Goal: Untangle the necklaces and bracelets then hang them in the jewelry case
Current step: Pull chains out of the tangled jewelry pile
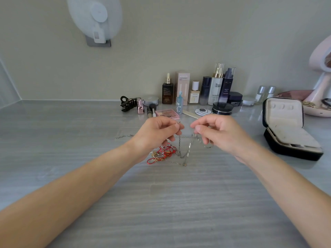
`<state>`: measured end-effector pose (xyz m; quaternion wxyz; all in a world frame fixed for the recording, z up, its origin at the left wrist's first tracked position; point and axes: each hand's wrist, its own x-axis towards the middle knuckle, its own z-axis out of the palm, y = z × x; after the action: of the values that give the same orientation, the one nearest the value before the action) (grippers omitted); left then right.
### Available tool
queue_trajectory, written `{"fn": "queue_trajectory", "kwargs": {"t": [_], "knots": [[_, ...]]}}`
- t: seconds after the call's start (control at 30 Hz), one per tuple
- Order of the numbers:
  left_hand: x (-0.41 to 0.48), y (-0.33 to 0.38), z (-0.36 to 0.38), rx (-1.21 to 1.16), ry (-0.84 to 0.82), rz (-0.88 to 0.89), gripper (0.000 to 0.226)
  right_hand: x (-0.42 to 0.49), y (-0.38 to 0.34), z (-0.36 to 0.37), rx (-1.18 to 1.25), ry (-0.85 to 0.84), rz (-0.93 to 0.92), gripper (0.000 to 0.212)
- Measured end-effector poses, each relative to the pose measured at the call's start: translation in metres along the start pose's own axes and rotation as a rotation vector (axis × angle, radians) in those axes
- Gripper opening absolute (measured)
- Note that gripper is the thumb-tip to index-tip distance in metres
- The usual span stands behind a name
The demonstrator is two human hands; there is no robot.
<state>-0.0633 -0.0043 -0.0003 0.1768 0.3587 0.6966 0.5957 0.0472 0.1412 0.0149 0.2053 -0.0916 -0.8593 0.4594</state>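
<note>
A tangle of jewelry [166,153] lies on the grey counter: red cord bracelets, gold chain pieces and thin silver chains. My left hand [157,133] pinches the clasp end of a silver chain [186,149] above the pile. My right hand [216,133] pinches another part of the same silver chain, which hangs in loops between both hands. One silver chain [123,136] trails left on the counter. The jewelry case [286,127] stands open at the right, black outside with a cream lining, its lid upright.
Cosmetics bottles and jars [202,88] line the back wall, with a black hair clip [128,103], a brush and a pink palette [167,112] in front. A pink dish and stand [318,104] sit behind the case. A white fan [95,20] hangs on the wall.
</note>
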Motion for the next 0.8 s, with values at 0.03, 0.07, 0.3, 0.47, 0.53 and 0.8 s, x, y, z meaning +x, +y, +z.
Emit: {"fn": "queue_trajectory", "kwargs": {"t": [0.03,0.07,0.3,0.47,0.53,0.8], "knots": [[0.0,0.0,0.0,-0.005,0.007,0.0,0.017,0.0,0.0,0.0,-0.051,0.001,-0.006,0.018],[0.0,0.0,0.0,-0.007,0.014,0.004,0.018,0.0,0.001,0.0,-0.106,-0.008,-0.01,0.021],[0.002,0.001,-0.003,-0.017,0.076,0.046,0.022,0.0,0.016,-0.004,-0.437,-0.127,0.046,0.013],[0.003,0.002,-0.004,-0.041,0.078,0.058,0.02,0.001,0.023,-0.007,-0.685,-0.152,0.039,0.007],[0.003,0.001,-0.004,-0.037,0.073,0.062,0.021,0.0,0.022,-0.005,-0.741,-0.17,0.006,0.005],[0.0,0.001,-0.002,-0.075,0.009,-0.053,0.019,-0.004,0.013,0.007,-0.754,-0.285,-0.132,0.007]]}}
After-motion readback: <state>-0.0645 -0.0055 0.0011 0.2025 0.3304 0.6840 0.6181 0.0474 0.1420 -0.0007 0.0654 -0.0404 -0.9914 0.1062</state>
